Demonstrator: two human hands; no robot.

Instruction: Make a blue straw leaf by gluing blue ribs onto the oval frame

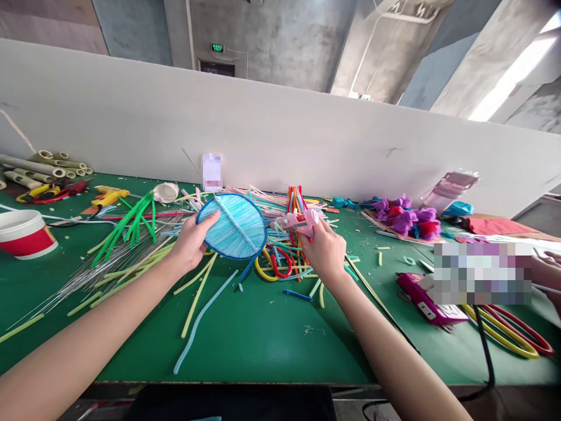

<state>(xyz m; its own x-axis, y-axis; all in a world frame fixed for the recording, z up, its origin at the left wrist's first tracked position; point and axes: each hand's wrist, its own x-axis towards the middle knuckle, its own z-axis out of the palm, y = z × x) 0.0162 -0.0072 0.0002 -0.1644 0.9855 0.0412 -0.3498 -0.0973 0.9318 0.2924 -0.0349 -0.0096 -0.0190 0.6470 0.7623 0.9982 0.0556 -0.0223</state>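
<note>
My left hand [191,240] grips the left edge of a round fan [236,234], its thumb on the face. Light blue strands cover the disc inside a dark blue rim, and a pale fuzzy strip runs slantwise across it. A blue handle-like stick shows below its lower right edge. In my right hand [325,250] is a pink glue gun [302,220], its nose pointing left towards the fan's right rim. Whether the nozzle touches the rim I cannot tell. Behind both lie many coloured pipe cleaners [280,263], and a light blue pipe cleaner [204,321] lies in front.
A yellow glue gun [107,197], paper cup [27,235] and bamboo pieces [48,166] stand left on the green table [272,345]. Thin wires [127,263] spread nearby. Purple flowers [405,221] and a magenta box [427,301] are right, near another person's hand [550,269].
</note>
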